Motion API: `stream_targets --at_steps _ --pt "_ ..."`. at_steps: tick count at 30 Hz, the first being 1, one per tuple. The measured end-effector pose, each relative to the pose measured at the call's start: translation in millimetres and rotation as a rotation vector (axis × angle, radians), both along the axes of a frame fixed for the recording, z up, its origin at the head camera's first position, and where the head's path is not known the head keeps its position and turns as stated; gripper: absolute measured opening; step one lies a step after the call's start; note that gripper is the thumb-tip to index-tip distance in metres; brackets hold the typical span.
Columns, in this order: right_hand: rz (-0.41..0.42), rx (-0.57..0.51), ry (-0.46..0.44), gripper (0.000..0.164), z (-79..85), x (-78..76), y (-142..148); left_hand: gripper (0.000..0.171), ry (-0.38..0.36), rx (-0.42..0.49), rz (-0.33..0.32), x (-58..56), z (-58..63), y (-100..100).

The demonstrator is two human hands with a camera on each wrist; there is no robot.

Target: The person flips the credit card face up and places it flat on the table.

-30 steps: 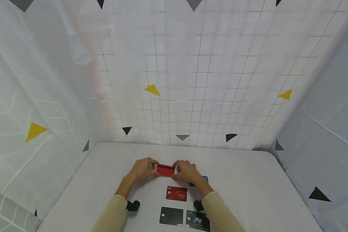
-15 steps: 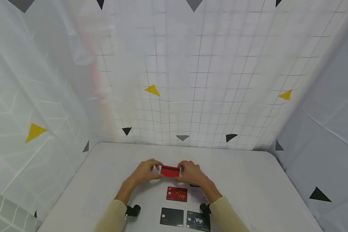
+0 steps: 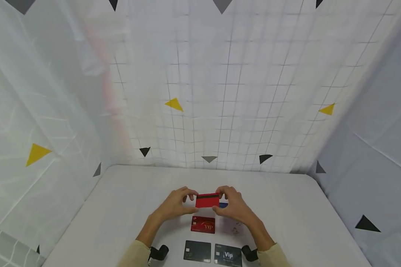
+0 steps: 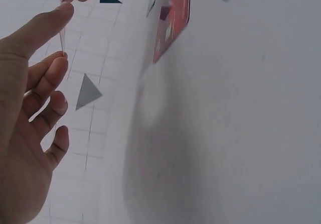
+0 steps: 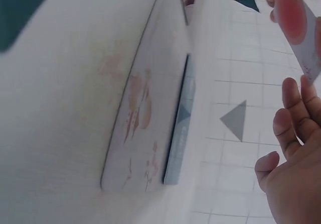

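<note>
A red bank card with a dark stripe is held up above the table between two hands. My left hand pinches its left edge between thumb and fingertips. On the right edge, my right hand pinches it the same way. The right wrist view shows the card's other face, pale with a red round patch. Below the hands lies a red VIP card, and right of it a pale card with pinkish drawings. A blue card is partly hidden behind the right hand.
Nearer to me lie a black VIP card and a dark Vip card, side by side. The white table ends at a white sheet wall with triangles. Black wrist cameras sit on both wrists.
Both hands have moved to the right and slightly nearer, carrying the red bank card with them. The pale card and the blue card show more now that the right arm has shifted.
</note>
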State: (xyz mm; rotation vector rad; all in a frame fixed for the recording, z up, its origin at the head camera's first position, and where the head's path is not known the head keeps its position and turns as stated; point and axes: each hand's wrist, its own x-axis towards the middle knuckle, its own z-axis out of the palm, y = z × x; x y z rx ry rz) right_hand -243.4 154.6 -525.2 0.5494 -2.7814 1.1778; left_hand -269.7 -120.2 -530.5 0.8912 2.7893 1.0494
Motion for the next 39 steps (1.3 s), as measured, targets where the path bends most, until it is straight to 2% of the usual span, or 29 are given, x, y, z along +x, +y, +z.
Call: stream_targets --at_steps 3,9,18,25,33,39 --pt "-0.012 -0.061 0.011 0.053 1.4 7.8 2.8 0.053 -0.006 0.008 0.002 3.8 -1.7 7.9" --pt "-0.012 -0.112 0.012 0.059 4.8 18.5 6.8 0.051 -0.018 0.039 -0.051 7.0 -5.6 19.4" --pt "0.038 -0.188 0.019 0.060 2.9 20.5 5.6 0.052 -0.035 0.102 -0.078 11.9 -16.6 29.8" --pt "0.070 -0.203 -0.009 0.061 0.2 24.1 0.9 0.052 -0.040 0.133 -0.119 15.4 -20.1 33.1" --pt "0.124 -0.215 -0.025 0.062 5.1 27.5 -3.4 0.052 0.027 0.148 -0.165 17.5 -17.5 38.6" --pt "0.141 -0.184 -0.020 0.064 5.3 25.8 -5.3 0.058 0.003 0.161 -0.175 18.5 -16.0 40.1"
